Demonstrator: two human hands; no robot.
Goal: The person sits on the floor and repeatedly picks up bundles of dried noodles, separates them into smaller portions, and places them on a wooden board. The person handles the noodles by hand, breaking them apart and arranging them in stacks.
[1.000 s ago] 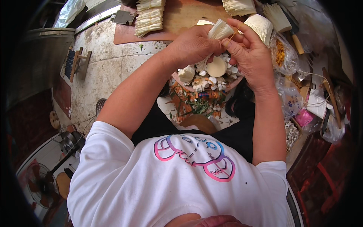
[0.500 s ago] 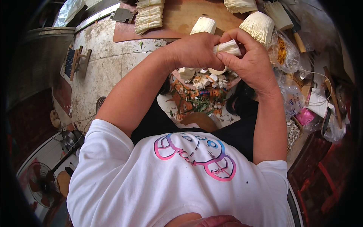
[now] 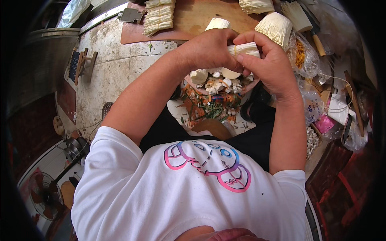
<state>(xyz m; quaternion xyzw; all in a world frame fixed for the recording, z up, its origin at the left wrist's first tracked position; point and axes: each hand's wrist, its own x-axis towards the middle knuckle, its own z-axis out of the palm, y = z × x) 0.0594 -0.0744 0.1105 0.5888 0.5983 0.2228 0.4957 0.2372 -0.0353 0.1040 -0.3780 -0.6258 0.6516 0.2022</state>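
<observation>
Above the pink basin, both of my hands meet around a small bundle of enoki mushrooms point(image 3: 250, 48) with a yellow band round it. My left hand point(image 3: 211, 49) is closed on its left end, the fingers partly hidden behind it. On the other side my right hand point(image 3: 273, 60) grips it, thumb lying on the front and index finger arched over the top. Just beyond my left hand, a pale thick mushroom clump point(image 3: 217, 23) stands at the near edge of the wooden board point(image 3: 201, 14).
Banded bundles point(image 3: 159, 18) are stacked at the board's left. Loose clumps point(image 3: 275, 27) lie at its right, beside a wooden-handled knife point(image 3: 318, 43) and a bag of yellow bands point(image 3: 299, 55). Below my hands, the pink basin point(image 3: 248, 86) holds trimmed pieces point(image 3: 215, 86). Scraps point(image 3: 209, 110) litter the floor.
The bundle and my right hand have shifted slightly right. My left hand has turned a little and risen, and more of the yellow band shows. Both hands keep their hold.
</observation>
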